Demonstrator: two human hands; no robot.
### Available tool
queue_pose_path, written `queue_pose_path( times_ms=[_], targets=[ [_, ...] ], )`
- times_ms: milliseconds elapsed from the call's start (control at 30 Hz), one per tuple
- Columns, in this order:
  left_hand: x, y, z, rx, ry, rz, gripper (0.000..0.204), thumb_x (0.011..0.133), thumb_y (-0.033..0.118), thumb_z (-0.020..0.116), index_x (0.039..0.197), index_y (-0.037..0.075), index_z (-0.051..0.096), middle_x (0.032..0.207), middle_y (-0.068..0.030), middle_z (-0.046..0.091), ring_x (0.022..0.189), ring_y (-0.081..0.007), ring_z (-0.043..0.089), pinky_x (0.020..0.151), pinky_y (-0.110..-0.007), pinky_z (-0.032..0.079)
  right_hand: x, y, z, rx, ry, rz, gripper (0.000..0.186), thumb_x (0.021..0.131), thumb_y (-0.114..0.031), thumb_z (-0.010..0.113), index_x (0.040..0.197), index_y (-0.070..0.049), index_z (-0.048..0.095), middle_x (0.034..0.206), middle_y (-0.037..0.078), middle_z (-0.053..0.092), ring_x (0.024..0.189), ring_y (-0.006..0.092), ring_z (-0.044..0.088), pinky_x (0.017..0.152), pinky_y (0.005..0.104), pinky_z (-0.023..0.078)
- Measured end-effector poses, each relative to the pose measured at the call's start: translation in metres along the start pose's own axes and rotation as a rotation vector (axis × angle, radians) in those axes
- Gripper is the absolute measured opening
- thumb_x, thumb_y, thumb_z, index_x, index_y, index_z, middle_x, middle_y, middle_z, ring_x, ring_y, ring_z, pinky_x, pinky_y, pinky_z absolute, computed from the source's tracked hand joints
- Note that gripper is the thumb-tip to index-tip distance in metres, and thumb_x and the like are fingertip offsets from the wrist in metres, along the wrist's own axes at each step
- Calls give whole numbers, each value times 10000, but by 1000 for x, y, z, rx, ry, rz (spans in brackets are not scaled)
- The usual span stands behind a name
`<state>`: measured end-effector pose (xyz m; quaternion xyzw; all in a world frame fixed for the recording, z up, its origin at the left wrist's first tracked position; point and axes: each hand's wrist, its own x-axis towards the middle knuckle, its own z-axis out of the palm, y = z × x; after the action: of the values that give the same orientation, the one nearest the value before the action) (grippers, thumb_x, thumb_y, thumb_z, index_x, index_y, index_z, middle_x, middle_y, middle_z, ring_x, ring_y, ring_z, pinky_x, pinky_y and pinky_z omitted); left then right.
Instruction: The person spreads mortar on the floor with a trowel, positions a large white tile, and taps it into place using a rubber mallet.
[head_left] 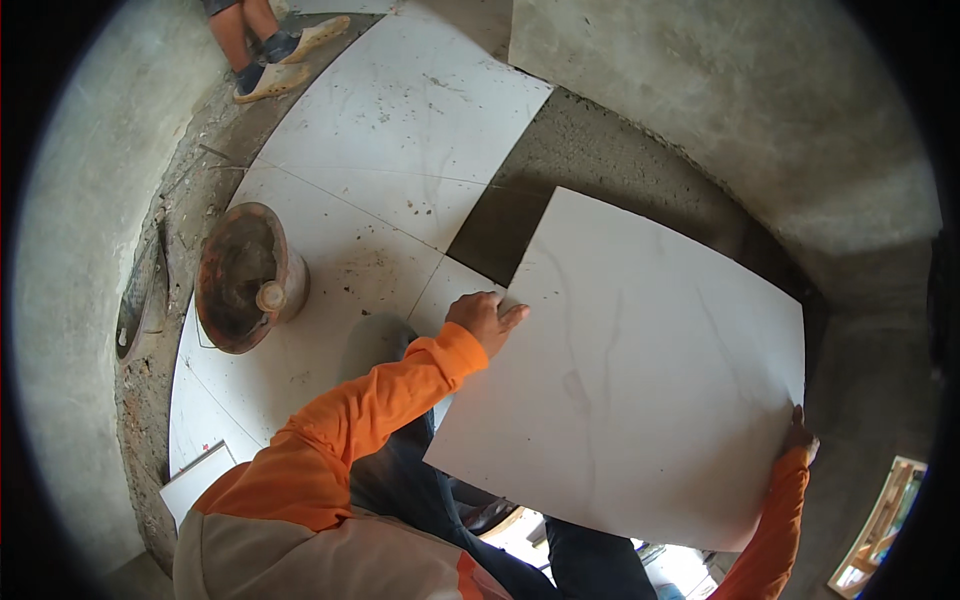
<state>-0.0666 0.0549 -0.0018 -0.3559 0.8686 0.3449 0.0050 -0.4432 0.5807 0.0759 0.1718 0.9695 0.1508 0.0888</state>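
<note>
A large white floor tile (630,370) with faint grey veins is held up in front of me, tilted above the floor. On its left edge, my left hand (487,322) grips with the thumb lying on the face and the fingers partly hidden. At the right edge, my right hand (799,437) is closed round the tile, most of its fingers behind it. Beyond the tile lies a patch of wet grey mortar (600,150), partly covered from view. White tiles (400,100) laid on the floor border this patch on the left.
A round mortar-stained bucket (290,290) stands on the laid tiles at left, a handled tool in it. A cut tile piece (198,480) lies at lower left. Bare concrete walls (720,90) rise on both sides. Another person's feet (275,75) are at the far left.
</note>
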Motion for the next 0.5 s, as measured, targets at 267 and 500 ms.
queue_pose_path(
  times_ms=[267, 500],
  targets=[
    [-12, -38, 21, 27, 85, -28, 565, 813, 515, 510, 639, -19, 566, 630, -204, 574, 614, -349, 566, 586, -417, 448, -53, -43, 8, 39, -12, 27, 1059, 662, -844, 318, 1095, 92, 559, 1174, 266, 521, 1137, 345, 489, 925, 391, 406],
    [-1, -46, 29, -15, 51, -78, 547, 821, 502, 513, 641, -11, 564, 615, -184, 568, 598, -340, 555, 578, -412, 443, -66, -52, 2, 81, -28, 89, 1079, 658, -836, 355, 1109, 130, 527, 1200, 268, 501, 1149, 333, 483, 939, 372, 395]
  ],
)
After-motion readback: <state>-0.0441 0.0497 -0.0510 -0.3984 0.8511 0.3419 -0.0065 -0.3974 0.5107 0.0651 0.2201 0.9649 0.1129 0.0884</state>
